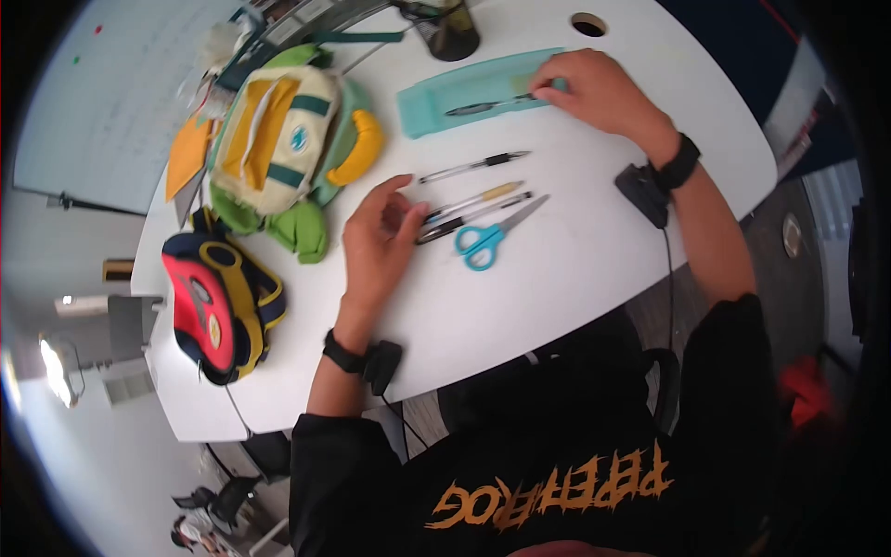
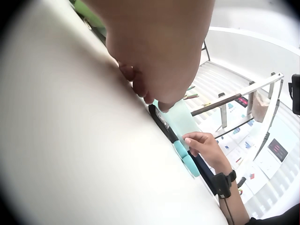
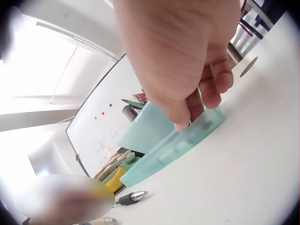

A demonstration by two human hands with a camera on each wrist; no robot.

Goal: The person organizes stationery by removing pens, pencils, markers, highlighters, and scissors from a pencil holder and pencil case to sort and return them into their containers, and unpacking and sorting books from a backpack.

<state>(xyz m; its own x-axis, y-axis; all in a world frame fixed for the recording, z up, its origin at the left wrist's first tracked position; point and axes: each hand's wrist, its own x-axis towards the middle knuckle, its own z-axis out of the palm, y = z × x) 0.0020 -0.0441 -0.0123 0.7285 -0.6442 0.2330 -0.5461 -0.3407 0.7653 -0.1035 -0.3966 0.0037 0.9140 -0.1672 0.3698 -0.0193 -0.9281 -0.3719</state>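
Note:
My right hand [image 1: 599, 93] is over the teal translucent case [image 1: 429, 100], thumb and fingers pinching one end of a dark pen [image 1: 469, 109] that lies in it. In the right wrist view the fingers [image 3: 211, 93] reach inside the case [image 3: 154, 161]. My left hand [image 1: 379, 243] rests at the left ends of several pens, fingers loosely bent, thumb and index finger apart. Among these are a gold-tipped pen [image 1: 487, 197] and a black pen [image 1: 473, 216]. Another black-gripped pen [image 1: 478, 165] lies above them. Blue-handled scissors [image 1: 480, 249] lie below, blades slightly apart.
On the left stand a cream and green bag [image 1: 311, 139] with a yellow banana shape and a red, navy and yellow bag [image 1: 209, 306]. A dark mesh pen holder [image 1: 452, 35] stands behind the case, near a round hole [image 1: 588, 24] in the white table [image 1: 575, 269].

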